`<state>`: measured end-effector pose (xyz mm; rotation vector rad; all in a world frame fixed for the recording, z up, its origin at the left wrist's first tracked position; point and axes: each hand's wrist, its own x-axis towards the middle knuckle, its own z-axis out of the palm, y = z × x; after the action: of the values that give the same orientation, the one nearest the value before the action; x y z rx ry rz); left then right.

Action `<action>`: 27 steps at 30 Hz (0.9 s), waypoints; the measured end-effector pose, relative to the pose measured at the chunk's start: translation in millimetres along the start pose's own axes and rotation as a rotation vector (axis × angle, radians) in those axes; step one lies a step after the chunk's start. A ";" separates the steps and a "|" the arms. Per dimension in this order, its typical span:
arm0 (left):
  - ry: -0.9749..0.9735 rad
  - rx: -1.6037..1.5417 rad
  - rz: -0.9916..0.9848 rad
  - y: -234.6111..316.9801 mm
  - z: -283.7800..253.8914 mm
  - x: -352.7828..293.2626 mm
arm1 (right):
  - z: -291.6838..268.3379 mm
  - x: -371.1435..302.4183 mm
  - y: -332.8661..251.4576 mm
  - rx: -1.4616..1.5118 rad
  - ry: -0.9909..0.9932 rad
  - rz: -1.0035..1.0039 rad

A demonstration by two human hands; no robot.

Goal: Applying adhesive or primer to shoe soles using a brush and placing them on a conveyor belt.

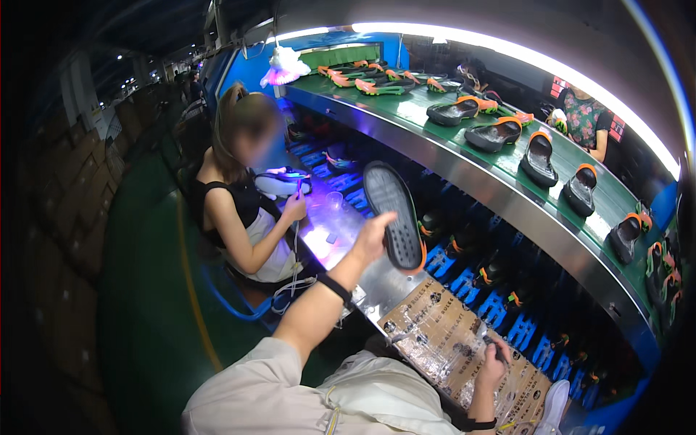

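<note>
My left hand point(374, 238) is closed on the edge of a shoe sole point(391, 206), thumb on its dark grey inner face. The sole is held up on a slant over the metal bench, with a black rim and orange at its lower end. Over the cardboard-covered part of the bench, my right hand point(492, 366) is wrapped round a small dark hand tool point(494, 351) with a paler tip. Its exact kind does not show. A white shoe-shaped piece point(554, 407) lies at the bench's near right end, close to my right forearm.
A green conveyor point(435, 109) carries several black-and-orange soles point(539, 159). Below it, blue racks point(493, 308) hold more shoe parts. Printed cardboard point(442, 330) covers the bench. At left a co-worker point(239, 196) handles a shoe point(281, 183) under purple light; another person point(586, 123) is across the conveyor.
</note>
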<state>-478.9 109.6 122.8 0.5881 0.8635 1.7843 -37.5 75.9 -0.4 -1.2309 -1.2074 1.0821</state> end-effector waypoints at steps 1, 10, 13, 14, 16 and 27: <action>-0.086 -0.182 -0.122 -25.7 -21.3 -9.8 | -3.5 9.6 12.1 0.028 -0.005 -0.044; -0.090 -0.639 -0.405 -127.6 19.1 -101.7 | 59.8 11.0 -75.8 0.131 -0.258 -0.026; -0.040 -0.447 -0.408 -137.5 23.6 -111.2 | 90.5 15.7 -113.4 0.109 -0.400 0.031; -0.264 -0.591 -0.420 -142.2 25.1 -110.5 | 99.6 18.3 -110.3 0.218 -0.391 0.061; -0.024 -0.445 -0.476 -150.9 29.7 -115.6 | 112.0 22.6 -108.5 0.291 -0.370 0.049; -0.157 -0.207 -0.479 -158.4 58.3 -137.5 | 117.9 13.6 -101.8 0.102 -0.352 -0.067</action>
<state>-294.9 32.3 35.9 0.3434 0.6366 1.3497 -158.4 93.1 97.4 -0.9390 -1.4273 1.3301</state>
